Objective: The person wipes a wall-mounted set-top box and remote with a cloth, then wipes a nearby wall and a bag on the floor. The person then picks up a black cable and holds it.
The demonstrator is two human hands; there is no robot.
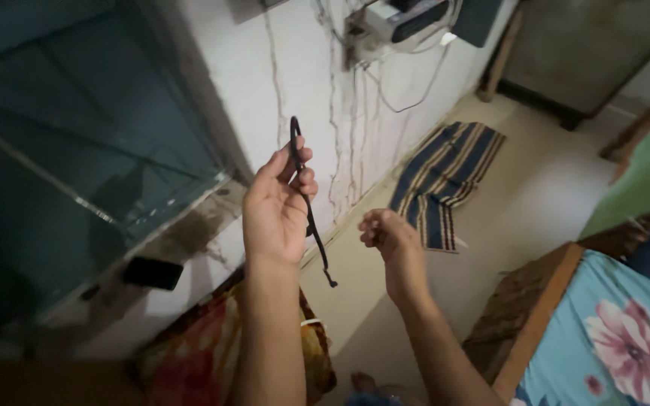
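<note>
Left hand (276, 207) raised, fingers pinched on a black cord (306, 197) — cord loops above the fingertips, tail hangs down past the palm, free end in air. Right hand (389, 240) just beside it, curled loosely, holding nothing, not touching the cord. White wall (302, 83) behind; striped mat (445, 177) on the floor (536, 203).

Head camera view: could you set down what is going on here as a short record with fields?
Left hand: left hand raised, fingers pinching a thin black cord
Cord: looped above the fingers, its loose end hanging below the palm
Right hand: right hand loosely curled beside it, apart from the cord, holding nothing visible
Floor: striped blue cloth lying by the white wall
Right edge: floral bedsheet on a wooden frame
Ledge: small black object under the window
</note>
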